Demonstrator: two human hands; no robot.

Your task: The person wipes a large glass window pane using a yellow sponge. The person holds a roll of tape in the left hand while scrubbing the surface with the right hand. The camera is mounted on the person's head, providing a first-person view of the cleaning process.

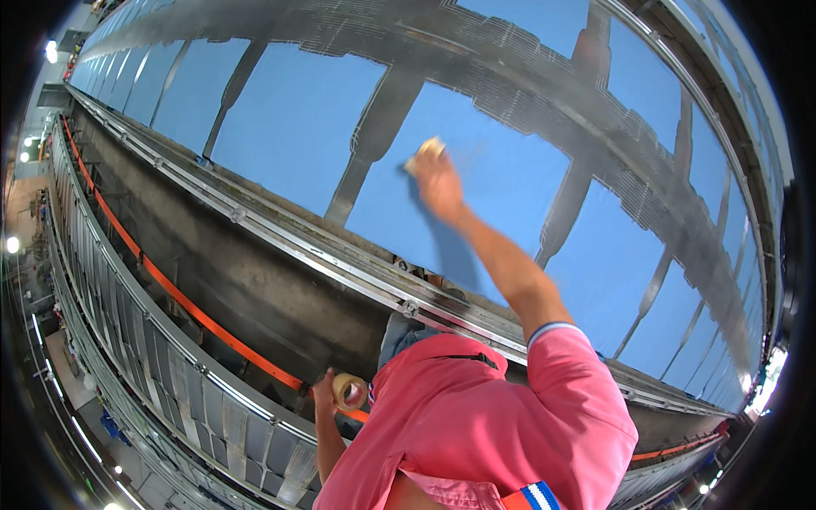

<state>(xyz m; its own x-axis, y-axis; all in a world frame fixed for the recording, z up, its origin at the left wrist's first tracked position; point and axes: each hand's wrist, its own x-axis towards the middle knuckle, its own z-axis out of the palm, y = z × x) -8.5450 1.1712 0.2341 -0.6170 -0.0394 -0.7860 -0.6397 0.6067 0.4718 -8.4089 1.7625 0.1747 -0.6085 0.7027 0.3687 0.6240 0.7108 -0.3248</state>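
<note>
My right hand (pixel 440 188) reaches out over a blue fabric panel (pixel 503 185) on the long grey work table. Its fingers are closed on a small pale-yellow piece (pixel 431 148), slightly blurred; whether it is a sponge or a folded pad I cannot tell. The piece is at or just above the blue cloth, and the arm's shadow falls across the panel. Low at my left side, my left hand (pixel 325 390) grips a roll of yellowish adhesive tape (pixel 350 391), with its open core facing up.
More blue panels (pixel 290 121) lie in rows along the table, with dark grey strips (pixel 389 115) between them. A metal rail (pixel 274 233) with clamps edges the table before me. An orange strip (pixel 191 306) runs along the neighbouring grey table (pixel 210 408) across the aisle.
</note>
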